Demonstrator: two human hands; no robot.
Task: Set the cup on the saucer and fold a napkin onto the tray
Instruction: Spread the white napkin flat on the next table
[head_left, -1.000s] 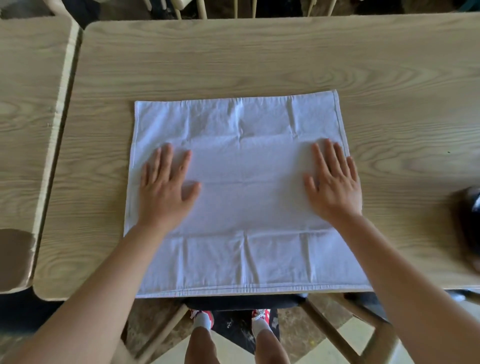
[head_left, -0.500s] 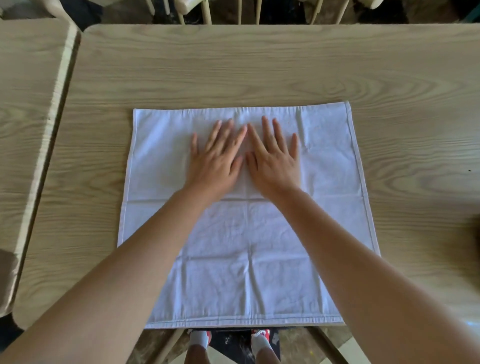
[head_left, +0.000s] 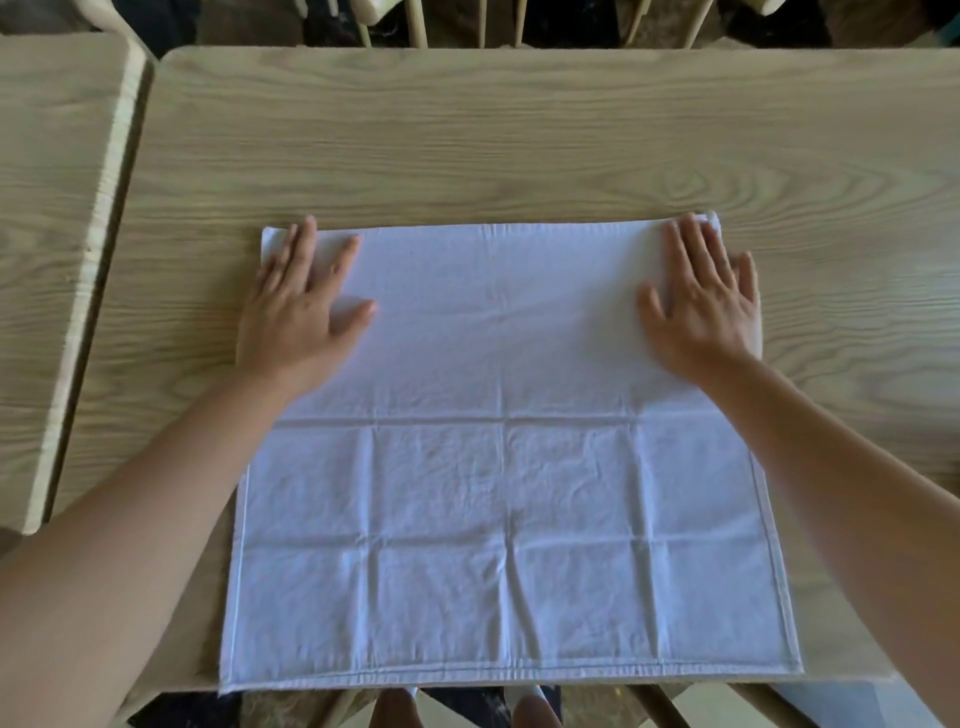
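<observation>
our hands flat on the napkin spread over the worktop

from the left: a second wooden top (head_left: 52, 208) stands beside our worktop (head_left: 519, 130) with a narrow gap between. our left hand (head_left: 296, 312) lies palm down near the far left corner of the white napkin (head_left: 498, 493), fingers (head_left: 304, 249) spread wide and gripping nothing. the creased cloth lies unfolded, its near edge at the worktop's front. our right hand (head_left: 701, 306) presses the far right corner, likewise spread, holding nothing.

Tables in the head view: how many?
2. The main table lies under the napkin and both hands. A second table stands at the left, split off by a narrow gap. More could sit outside the frame.
</observation>
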